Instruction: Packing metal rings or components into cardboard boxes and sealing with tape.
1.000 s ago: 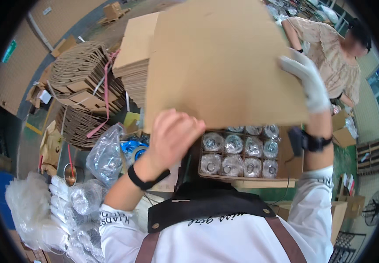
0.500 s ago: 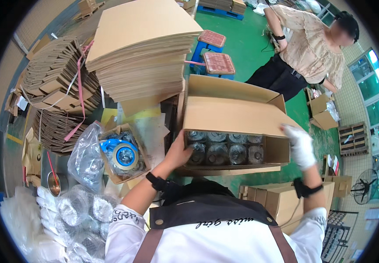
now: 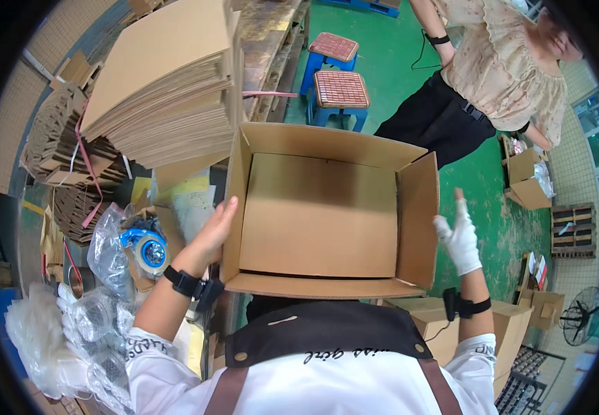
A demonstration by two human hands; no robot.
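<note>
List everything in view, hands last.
Box: 1, brown, open, centre
Sheet: 1, brown, inside the box
Sheet stack: 1, tan, upper left
Carton bundles: 2, brown, far left
Tape dispenser: 1, blue, left
Plastic bags: several, clear, left
Wrapped items: several, clear, lower left
Stools: 2, blue with reddish tops, beyond the box
Pallets: 2 or more, brown, blue, right and top
Fan: 1, black, right
Other boxes: several, brown, right
Floor: 1, green, upper right
Co-worker: 1, pale top, black trousers, upper right
Apron: 1, black, lower centre
Wrist straps: 2, black, both wrists
Left hand: 1, bare, at the box's left wall
Right hand: 1, white-gloved, right of the box, apart
</note>
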